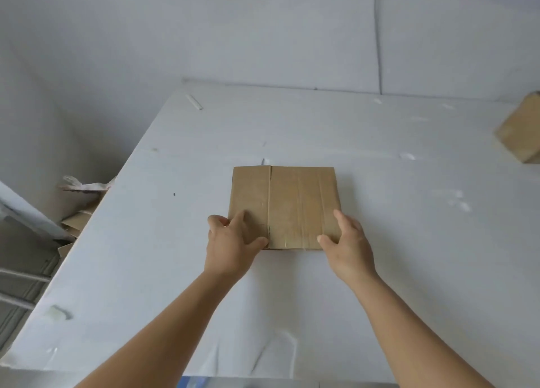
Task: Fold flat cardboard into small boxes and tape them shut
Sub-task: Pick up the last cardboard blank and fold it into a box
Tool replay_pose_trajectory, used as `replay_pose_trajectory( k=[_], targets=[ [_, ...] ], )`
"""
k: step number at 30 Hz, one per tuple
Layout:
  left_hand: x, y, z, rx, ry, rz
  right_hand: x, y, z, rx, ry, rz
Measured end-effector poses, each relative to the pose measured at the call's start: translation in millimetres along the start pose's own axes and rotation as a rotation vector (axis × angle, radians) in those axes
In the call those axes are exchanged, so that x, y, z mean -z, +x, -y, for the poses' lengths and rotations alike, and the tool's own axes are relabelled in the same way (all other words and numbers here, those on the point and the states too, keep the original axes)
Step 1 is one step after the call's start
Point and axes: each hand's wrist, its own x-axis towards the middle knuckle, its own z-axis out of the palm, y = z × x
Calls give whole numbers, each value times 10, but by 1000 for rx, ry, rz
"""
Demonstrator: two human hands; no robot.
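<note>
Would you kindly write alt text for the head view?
Both hands, left hand and right hand, grip the near corners of a flat cardboard piece lying on a white table. A folded box sits at the far right edge.

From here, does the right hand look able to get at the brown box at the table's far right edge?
Probably yes: bare table lies between the right hand and the box, though that hand now grips the flat cardboard.

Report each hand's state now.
Left hand: holds the near left corner of the flat brown cardboard piece.
Right hand: holds its near right corner.
</note>
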Motion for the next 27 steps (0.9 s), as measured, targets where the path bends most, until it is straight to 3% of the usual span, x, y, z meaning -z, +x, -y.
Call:
replay_pose_trajectory(
  k=[12,27],
  targets=[
    [-1290,-1034,-1449,-244,-74,141,1496,-695,-1651,-169,18,-151],
    [-2711,-2141,-3197,-427,-35,312,3149,-1370,-3535,-291,142,-286]
  ],
)
